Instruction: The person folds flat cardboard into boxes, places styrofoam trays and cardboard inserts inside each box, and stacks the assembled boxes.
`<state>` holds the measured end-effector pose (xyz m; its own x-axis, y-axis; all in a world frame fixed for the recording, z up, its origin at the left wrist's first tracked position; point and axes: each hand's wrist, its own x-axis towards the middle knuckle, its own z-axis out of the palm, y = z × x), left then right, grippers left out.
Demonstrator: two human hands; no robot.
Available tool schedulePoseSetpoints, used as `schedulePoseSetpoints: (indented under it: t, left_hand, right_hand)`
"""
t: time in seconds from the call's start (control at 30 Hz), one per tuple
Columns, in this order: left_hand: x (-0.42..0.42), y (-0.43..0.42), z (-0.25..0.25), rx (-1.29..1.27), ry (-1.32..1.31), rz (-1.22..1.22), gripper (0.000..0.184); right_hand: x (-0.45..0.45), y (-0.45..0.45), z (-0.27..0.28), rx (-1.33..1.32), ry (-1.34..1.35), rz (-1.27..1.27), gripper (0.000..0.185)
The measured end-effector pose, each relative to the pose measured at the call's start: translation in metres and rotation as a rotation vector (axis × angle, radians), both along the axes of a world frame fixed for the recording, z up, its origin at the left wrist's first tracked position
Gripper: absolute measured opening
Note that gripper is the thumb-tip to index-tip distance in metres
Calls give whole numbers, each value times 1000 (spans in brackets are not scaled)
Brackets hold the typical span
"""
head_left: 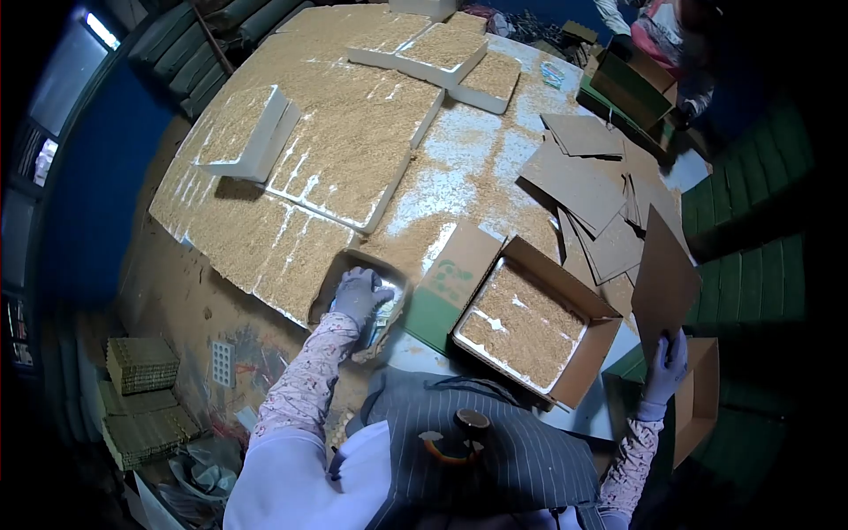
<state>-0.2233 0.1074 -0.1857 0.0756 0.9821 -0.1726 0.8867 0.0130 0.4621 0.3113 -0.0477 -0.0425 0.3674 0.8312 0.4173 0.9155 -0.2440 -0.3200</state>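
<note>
My left hand (359, 295), in a pale glove, reaches into a small open container (329, 281) with colourful packets or papers (380, 325) in it. Its fingers are bent, and what they touch is partly hidden. My right hand (666, 364), also gloved, grips the lower edge of an upright brown cardboard sheet (661, 281) at the right. Between my hands stands an open cardboard box (565, 281) holding a white tray (477, 340) filled with tan granular material (530, 322). The box's green and brown flap (437, 296) lies outward on its left.
White blocks (274, 146) topped with tan material cover the table (433, 185). Loose cardboard sheets (579, 190) lie behind the box. Another person (658, 40) handles a green box (627, 93) at the top right. Another open box (698, 397) is beside my right hand.
</note>
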Motion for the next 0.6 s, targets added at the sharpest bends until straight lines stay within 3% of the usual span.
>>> schedulePoseSetpoints:
  t: [0.13, 0.23, 0.27, 0.33, 0.4, 0.43, 0.47, 0.53, 0.6]
  left_hand:
    - [-7, 2, -15, 74, 85, -87, 25]
    - [-14, 12, -25, 52, 19, -78, 30]
    - [-14, 14, -9, 21, -19, -86, 28]
    - [-8, 18, 39, 194, -110, -74, 21]
    - [30, 9, 122, 557, -68, -241, 17]
    - [56, 3, 147, 584, -179, -267, 11]
    - [84, -2, 156, 470, -297, -283, 15]
    - [138, -16, 148, 477, -253, -612, 17]
    - [151, -18, 144, 495, -255, -565, 19]
  right_hand:
    - [-16, -39, 3, -12, 63, -117, 33]
    - [-32, -50, 5, 62, -54, -65, 30]
    - [-35, -53, 9, 68, -57, -75, 30]
    - [-41, -61, 19, 59, -159, -94, 30]
    - [-61, -56, 41, 81, -131, -40, 36]
    - [-79, -47, 52, 88, -59, -8, 43]
    - [-90, -38, 54, 96, -115, 88, 46]
    - [-111, -18, 38, 95, -280, 268, 52]
    - [-140, 4, 29, -113, -231, 460, 42]
